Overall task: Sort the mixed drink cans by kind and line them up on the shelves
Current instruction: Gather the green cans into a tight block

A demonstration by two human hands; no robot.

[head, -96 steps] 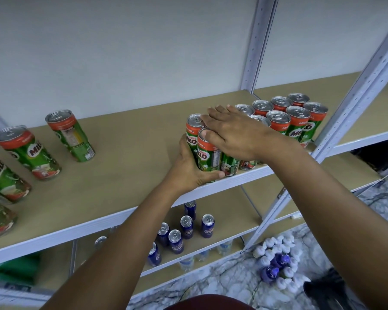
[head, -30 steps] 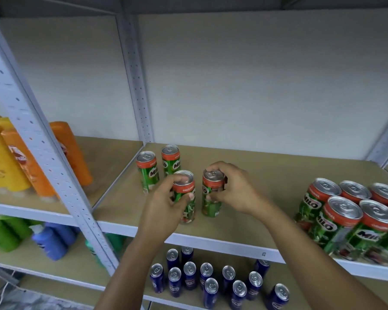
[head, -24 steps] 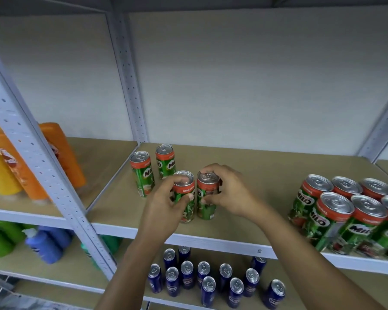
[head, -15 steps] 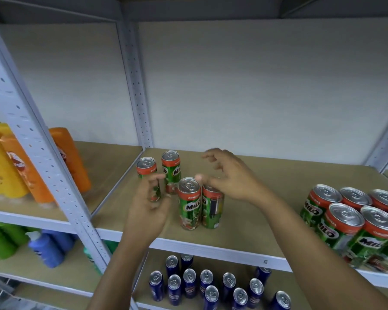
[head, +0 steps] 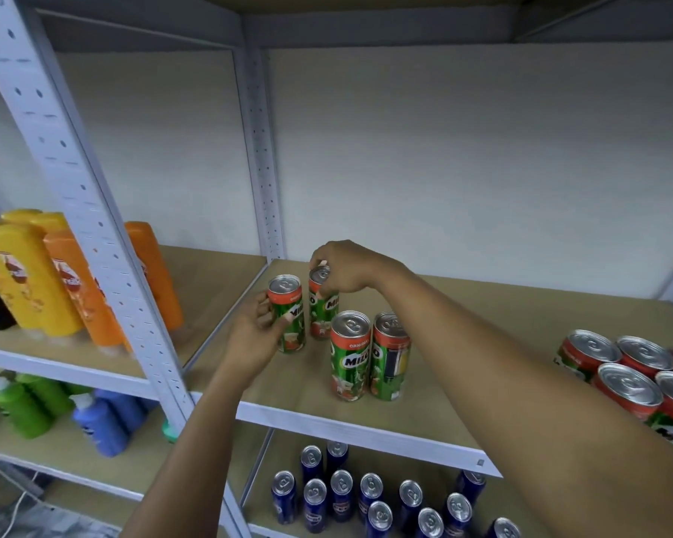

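Note:
Several green Milo cans stand on the middle shelf (head: 482,343). My left hand (head: 255,337) grips the side of the left rear Milo can (head: 288,318). My right hand (head: 346,269) pinches the top of the right rear Milo can (head: 325,312) from above. Two more Milo cans (head: 350,355) (head: 391,355) stand side by side in front, free of both hands. A packed group of Milo cans (head: 630,378) sits at the right end of the shelf.
Blue cans (head: 342,495) stand in loose rows on the shelf below. Yellow and orange bottles (head: 55,281) fill the left bay, with green and blue bottles (head: 94,425) beneath. Perforated grey uprights (head: 74,188) (head: 263,168) separate the bays.
Both hands let go of the two front Milo cans, left standing together, and reached back. Now each hand holds one of the two rear cans.

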